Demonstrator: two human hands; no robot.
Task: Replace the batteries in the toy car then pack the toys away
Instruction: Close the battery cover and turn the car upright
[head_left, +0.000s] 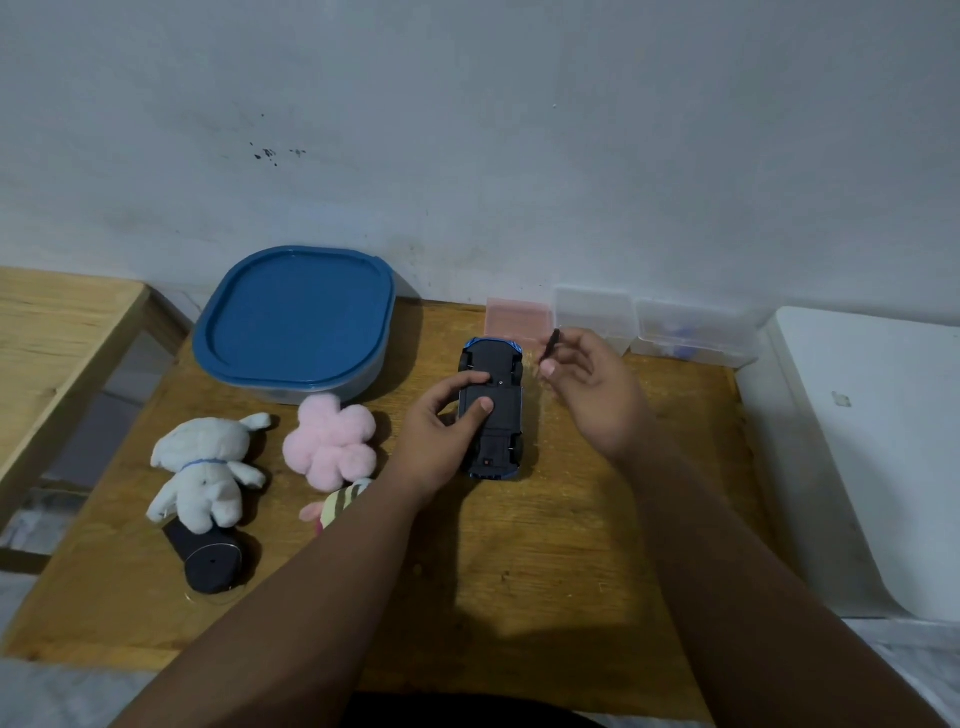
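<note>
Toy car (492, 408) lying belly-up mid-table, left hand (441, 431) pressing its underside w/ thumb & finger; right hand (587, 384) pinching a small dark tool (551, 344), prob. a screwdriver. Risk: tip slipping, tiny screw rolling away.

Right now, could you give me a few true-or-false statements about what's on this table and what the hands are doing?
1. The blue toy car lies upside down. True.
2. The blue-lidded plastic tub is open. False: its lid is on.
3. The left hand rests on the car. True.
4. The right hand is empty. False: it pinches a thin dark tool.
5. The pink fluffy plush sits inside the tub. False: it lies on the wooden table.
</note>
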